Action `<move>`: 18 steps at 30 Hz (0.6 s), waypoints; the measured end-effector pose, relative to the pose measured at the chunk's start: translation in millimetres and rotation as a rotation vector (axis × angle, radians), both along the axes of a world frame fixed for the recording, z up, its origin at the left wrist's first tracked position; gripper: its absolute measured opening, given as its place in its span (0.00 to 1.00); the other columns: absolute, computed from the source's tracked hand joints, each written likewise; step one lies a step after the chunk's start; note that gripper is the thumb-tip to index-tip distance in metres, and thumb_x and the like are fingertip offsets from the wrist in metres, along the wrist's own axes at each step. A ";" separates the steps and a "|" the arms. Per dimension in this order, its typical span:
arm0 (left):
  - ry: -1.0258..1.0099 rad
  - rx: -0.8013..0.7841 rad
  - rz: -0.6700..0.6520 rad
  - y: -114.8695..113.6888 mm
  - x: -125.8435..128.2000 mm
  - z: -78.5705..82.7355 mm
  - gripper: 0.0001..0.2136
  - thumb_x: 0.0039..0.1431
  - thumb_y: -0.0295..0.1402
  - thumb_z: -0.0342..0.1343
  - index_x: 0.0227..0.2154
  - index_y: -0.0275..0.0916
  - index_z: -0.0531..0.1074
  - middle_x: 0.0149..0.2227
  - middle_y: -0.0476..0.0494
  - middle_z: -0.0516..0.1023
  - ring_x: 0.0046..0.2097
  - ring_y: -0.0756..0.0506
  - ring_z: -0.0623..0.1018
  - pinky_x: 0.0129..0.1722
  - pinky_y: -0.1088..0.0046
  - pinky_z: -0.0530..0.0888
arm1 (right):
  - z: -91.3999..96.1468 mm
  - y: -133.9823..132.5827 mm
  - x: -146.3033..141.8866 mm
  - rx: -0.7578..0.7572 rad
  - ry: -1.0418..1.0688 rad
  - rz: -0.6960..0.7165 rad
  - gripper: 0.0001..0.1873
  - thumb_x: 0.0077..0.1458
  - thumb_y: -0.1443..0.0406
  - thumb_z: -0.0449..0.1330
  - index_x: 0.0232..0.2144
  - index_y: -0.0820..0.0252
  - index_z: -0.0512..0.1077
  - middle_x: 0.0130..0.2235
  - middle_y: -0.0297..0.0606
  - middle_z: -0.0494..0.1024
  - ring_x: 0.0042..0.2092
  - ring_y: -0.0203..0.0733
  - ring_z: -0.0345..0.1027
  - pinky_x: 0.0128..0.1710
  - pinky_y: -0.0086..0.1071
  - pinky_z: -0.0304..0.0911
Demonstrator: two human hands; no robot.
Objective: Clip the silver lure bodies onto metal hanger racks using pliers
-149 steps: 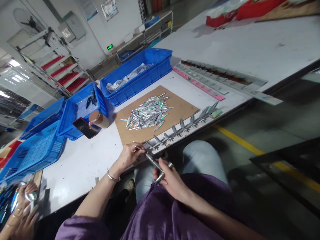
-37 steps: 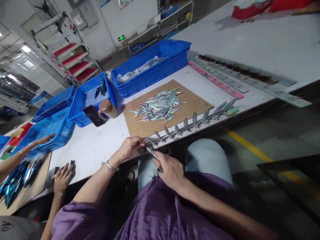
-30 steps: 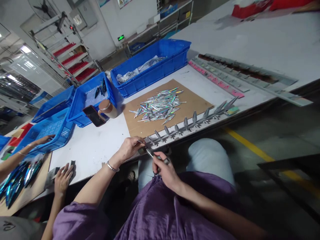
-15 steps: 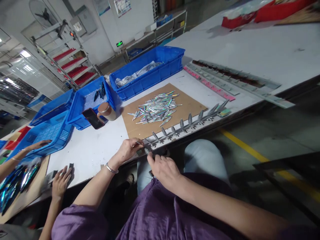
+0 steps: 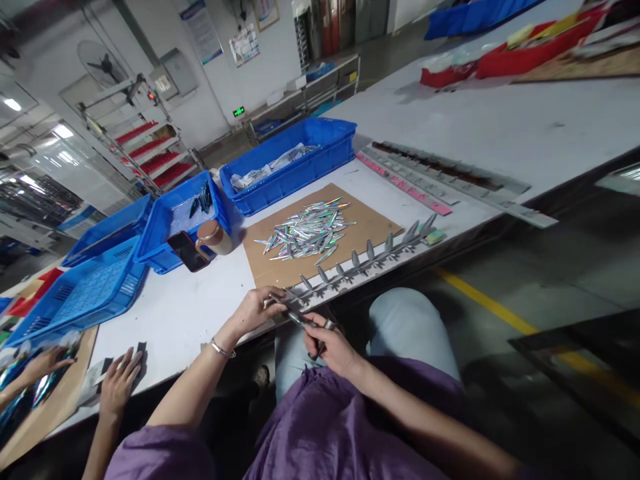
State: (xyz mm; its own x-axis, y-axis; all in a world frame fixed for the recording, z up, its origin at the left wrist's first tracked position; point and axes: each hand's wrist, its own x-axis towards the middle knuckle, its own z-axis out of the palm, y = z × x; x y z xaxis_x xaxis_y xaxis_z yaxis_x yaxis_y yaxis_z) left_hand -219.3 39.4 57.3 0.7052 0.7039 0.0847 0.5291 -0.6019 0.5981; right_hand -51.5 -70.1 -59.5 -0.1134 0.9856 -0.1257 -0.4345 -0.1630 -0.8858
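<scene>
- The white desk (image 5: 175,320) runs across the view, carrying nearly everything.
- A long blue crate (image 5: 300,179) with pale slim pieces and wrapping stands at the back; left of it, a second blue crate (image 5: 155,260) holds a few dark pieces.
- Brown cardboard (image 5: 367,227) lies flat in front of the long crate.
- Notched metal strips (image 5: 470,183), one pink, lie to the right.
- A row of gray leaf-shaped pieces (image 5: 355,259) follows the near edge, beside the cardboard.
- A pile of shiny slivers (image 5: 310,230) sits on the cardboard.
- The left hand (image 5: 255,310), at the row's left end, has fingertips drawn together on a slim gray piece (image 5: 275,297), mostly hidden.
- The right hand (image 5: 327,343), just below, is curled closed around a metal tool (image 5: 296,317) pointing toward the left fingertips; whether it touches the piece I can't tell.
- A co-worker's hand (image 5: 117,383) rests at far left.
- A mug (image 5: 214,237) stands beside a tilted phone (image 5: 187,252).
</scene>
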 end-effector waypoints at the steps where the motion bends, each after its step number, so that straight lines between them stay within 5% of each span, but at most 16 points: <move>1: 0.013 -0.023 0.006 1.1 1.3 -1.6 0.15 0.62 0.44 0.62 0.44 0.37 0.79 0.44 0.38 0.83 0.44 0.42 0.82 0.46 0.68 0.76 | -0.5 1.8 -0.2 -0.006 0.042 0.009 0.22 0.52 0.46 0.55 0.41 0.55 0.64 0.17 0.22 0.62 0.20 0.35 0.56 0.24 0.30 0.52; 5: 0.081 -0.108 0.002 5.0 10.8 -6.1 0.15 0.61 0.45 0.61 0.40 0.37 0.80 0.38 0.40 0.83 0.39 0.43 0.80 0.41 0.69 0.76 | 5.7 -1.6 2.6 -0.079 0.167 0.025 0.22 0.49 0.49 0.62 0.39 0.56 0.65 0.19 0.24 0.69 0.21 0.34 0.60 0.24 0.29 0.54; 8: 0.021 -0.194 0.035 10.9 18.9 1.4 0.14 0.59 0.43 0.61 0.37 0.35 0.79 0.35 0.42 0.81 0.36 0.45 0.78 0.38 0.71 0.74 | 6.6 -11.0 12.7 -0.047 0.071 0.008 0.20 0.48 0.53 0.64 0.38 0.56 0.65 0.20 0.24 0.72 0.22 0.34 0.64 0.26 0.30 0.58; 15: 0.045 -0.650 0.142 16.9 33.5 61.1 0.20 0.48 0.50 0.64 0.35 0.38 0.75 0.24 0.51 0.73 0.21 0.54 0.61 0.20 0.78 0.57 | -29.7 -16.4 57.2 -0.171 -0.092 -0.252 0.17 0.45 0.55 0.62 0.33 0.54 0.61 0.19 0.22 0.70 0.21 0.34 0.62 0.26 0.30 0.58; 18: 0.076 -0.512 0.195 15.9 32.1 82.7 0.22 0.44 0.55 0.64 0.35 0.44 0.78 0.19 0.53 0.69 0.20 0.50 0.64 0.18 0.77 0.60 | -48.5 -10.4 83.4 -0.258 -0.097 -0.361 0.17 0.43 0.56 0.63 0.32 0.54 0.62 0.19 0.23 0.69 0.21 0.34 0.62 0.25 0.30 0.56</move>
